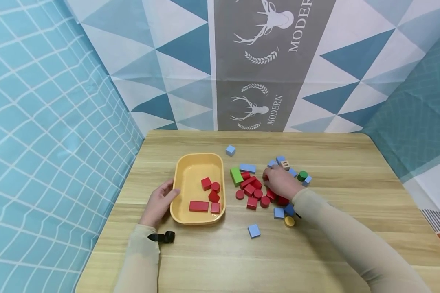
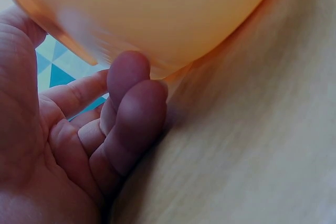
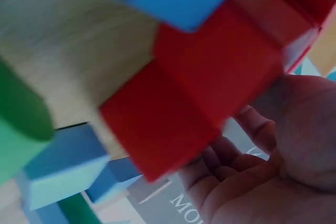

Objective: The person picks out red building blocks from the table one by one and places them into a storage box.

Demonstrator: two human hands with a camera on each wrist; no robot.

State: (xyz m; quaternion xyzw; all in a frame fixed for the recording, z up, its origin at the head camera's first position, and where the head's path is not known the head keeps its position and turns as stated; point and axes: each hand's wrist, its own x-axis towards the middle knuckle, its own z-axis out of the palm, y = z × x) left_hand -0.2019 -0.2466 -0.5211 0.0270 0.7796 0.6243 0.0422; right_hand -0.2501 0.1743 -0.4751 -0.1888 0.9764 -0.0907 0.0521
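Note:
A yellow tray (image 1: 199,224) stands on the left half of the table with several red blocks (image 1: 199,206) inside. My left hand (image 1: 160,203) holds its left side, thumb over the rim and other fingers outside against the wall (image 2: 173,19). My right hand (image 1: 281,182) reaches into the pile of loose blocks. Beneath and beside it lie red cubes, cylinders and other red pieces (image 1: 249,189). In the right wrist view, red blocks (image 3: 157,119) partly cover the fingers of the right hand (image 3: 252,177); nothing shows pinched between thumb and fingers.
Around the pile lie a light-green block (image 1: 236,176), blue blocks (image 1: 247,168), a lettered wooden cube (image 1: 285,165), a green cylinder (image 1: 302,176) and a yellow disc (image 1: 289,221). Single blue blocks lie near the front (image 1: 254,231) and back. Patterned cloth hangs behind the table.

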